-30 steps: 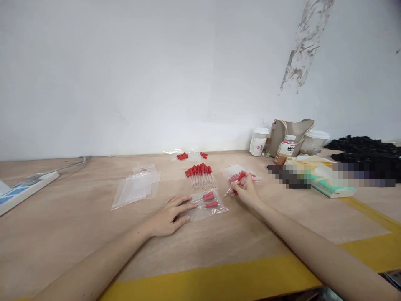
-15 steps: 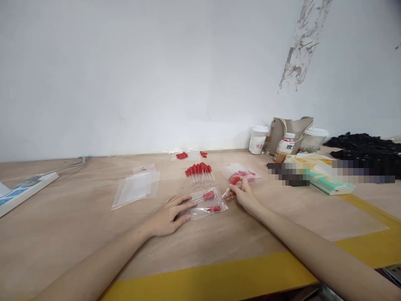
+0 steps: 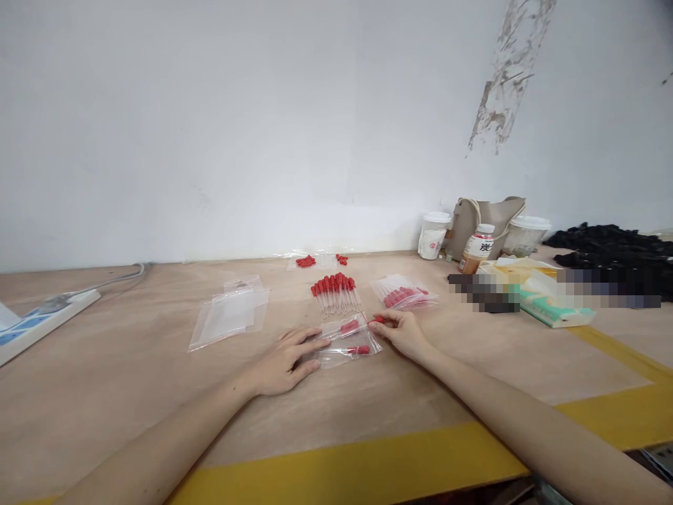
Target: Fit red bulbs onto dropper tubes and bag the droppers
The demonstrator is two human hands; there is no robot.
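A clear zip bag (image 3: 336, 360) lies flat on the table with droppers inside, their red bulbs toward its right end. My left hand (image 3: 287, 361) rests on the bag's left end, fingers stretched out and apart. At the bag's right edge, my right hand (image 3: 402, 333) pinches the red bulb of a dropper (image 3: 378, 319). The dropper's thin tube points left at the bag's mouth; how far it reaches inside is hard to make out. Just beyond, a row of red-bulbed droppers (image 3: 336, 291) is laid side by side. A filled bag of droppers (image 3: 404, 293) sits to the right.
Flat clear bags (image 3: 226, 319) are stacked on the left, near a power strip (image 3: 50, 319). Small red pieces (image 3: 306, 261) lie by the wall. Cups, a drink bottle (image 3: 477, 249), a tissue pack (image 3: 557, 305) and black cloth (image 3: 615, 245) occupy the right.
My right hand has moved slightly left and nearer with the dropper, bringing it to the bag's right edge. The left hand stays put on the bag.
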